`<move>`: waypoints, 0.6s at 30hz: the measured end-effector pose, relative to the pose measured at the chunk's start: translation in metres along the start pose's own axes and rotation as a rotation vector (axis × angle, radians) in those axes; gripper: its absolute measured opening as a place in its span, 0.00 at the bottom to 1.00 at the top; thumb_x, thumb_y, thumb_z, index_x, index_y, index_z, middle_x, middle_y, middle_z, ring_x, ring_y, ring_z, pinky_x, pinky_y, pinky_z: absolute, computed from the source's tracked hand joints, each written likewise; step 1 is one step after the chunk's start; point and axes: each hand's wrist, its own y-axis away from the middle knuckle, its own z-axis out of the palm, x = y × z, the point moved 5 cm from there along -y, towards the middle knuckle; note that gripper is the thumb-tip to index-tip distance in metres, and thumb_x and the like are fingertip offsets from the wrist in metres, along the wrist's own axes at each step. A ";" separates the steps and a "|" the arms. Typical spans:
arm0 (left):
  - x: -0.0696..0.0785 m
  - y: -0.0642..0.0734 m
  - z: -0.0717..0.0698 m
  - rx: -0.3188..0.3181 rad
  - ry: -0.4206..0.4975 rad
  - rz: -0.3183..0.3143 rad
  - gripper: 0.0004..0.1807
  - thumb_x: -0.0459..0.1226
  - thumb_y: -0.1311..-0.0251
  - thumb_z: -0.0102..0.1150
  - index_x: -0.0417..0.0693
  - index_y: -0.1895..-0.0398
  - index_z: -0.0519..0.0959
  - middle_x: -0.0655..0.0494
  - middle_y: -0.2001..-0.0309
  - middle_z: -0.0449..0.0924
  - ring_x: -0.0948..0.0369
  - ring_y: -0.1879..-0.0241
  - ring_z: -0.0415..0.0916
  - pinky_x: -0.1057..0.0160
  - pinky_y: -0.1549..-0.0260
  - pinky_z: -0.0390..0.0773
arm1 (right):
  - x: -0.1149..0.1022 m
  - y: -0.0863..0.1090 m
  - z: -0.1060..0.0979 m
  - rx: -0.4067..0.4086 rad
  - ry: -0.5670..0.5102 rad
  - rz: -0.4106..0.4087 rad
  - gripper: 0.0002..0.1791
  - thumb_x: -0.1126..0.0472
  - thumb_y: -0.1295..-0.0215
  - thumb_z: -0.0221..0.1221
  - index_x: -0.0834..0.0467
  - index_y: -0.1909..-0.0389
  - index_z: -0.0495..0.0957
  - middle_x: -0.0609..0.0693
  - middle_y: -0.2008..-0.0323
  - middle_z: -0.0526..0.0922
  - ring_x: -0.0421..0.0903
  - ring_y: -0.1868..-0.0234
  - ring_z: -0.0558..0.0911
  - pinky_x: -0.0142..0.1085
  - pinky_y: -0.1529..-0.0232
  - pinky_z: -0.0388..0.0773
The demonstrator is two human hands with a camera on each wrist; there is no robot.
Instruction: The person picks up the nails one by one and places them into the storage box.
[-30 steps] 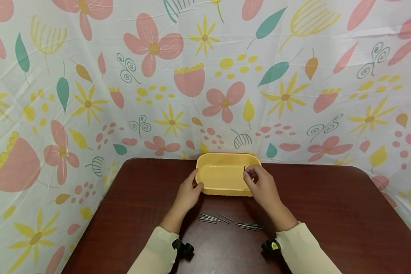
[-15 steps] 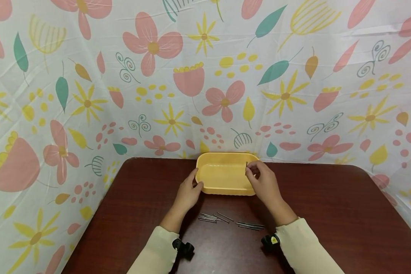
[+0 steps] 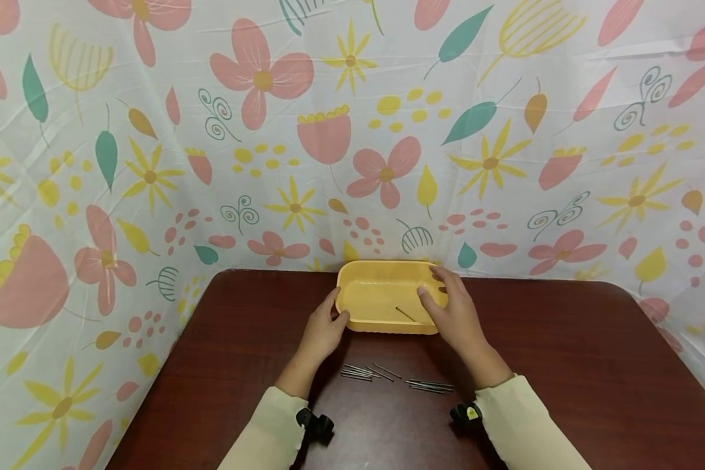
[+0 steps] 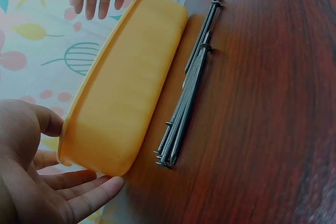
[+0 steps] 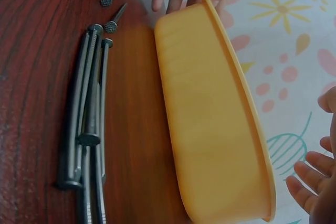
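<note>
A yellow plastic tray (image 3: 382,326) stands at the table's far edge. My left hand (image 3: 323,331) holds its left end, thumb at the front rim and fingers along the end wall; the left wrist view shows that hand (image 4: 42,166) at the corner. Over the tray's right end is my right hand (image 3: 457,316), fingers spread and nothing between them. One nail (image 3: 405,314) lies inside the tray, near the front wall. Two groups of loose nails lie before the tray, a left group (image 3: 356,373) and a right group (image 3: 429,386).
The dark red-brown table (image 3: 564,365) reaches back to a white cloth (image 3: 352,241) printed with flowers and leaves. Black wrist devices sit at both sleeves, a left one (image 3: 315,425) and a right one (image 3: 465,414).
My right hand pinched a nail above the tray; now its fingers have parted and the nail lies in the tray. The left hand has stayed at the tray's left end.
</note>
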 end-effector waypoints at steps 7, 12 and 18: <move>0.000 0.000 0.000 -0.014 0.000 0.006 0.33 0.43 0.28 0.51 0.54 0.21 0.59 0.45 0.25 0.64 0.48 0.37 0.76 0.52 0.51 0.80 | 0.000 0.003 0.002 -0.016 -0.006 -0.014 0.32 0.55 0.31 0.63 0.60 0.29 0.67 0.61 0.36 0.73 0.58 0.36 0.74 0.55 0.39 0.73; 0.001 -0.001 0.000 -0.014 -0.007 0.004 0.33 0.45 0.28 0.51 0.55 0.21 0.59 0.46 0.25 0.64 0.48 0.37 0.76 0.53 0.50 0.80 | -0.003 0.004 0.002 -0.034 -0.001 -0.025 0.31 0.56 0.31 0.63 0.60 0.30 0.68 0.60 0.35 0.73 0.58 0.37 0.74 0.55 0.39 0.73; 0.001 -0.001 0.000 -0.020 -0.006 0.006 0.34 0.45 0.28 0.51 0.56 0.21 0.59 0.46 0.25 0.64 0.49 0.38 0.76 0.54 0.53 0.80 | -0.007 0.010 0.002 -0.082 0.016 -0.033 0.29 0.56 0.30 0.63 0.59 0.31 0.70 0.59 0.36 0.73 0.61 0.41 0.76 0.57 0.41 0.75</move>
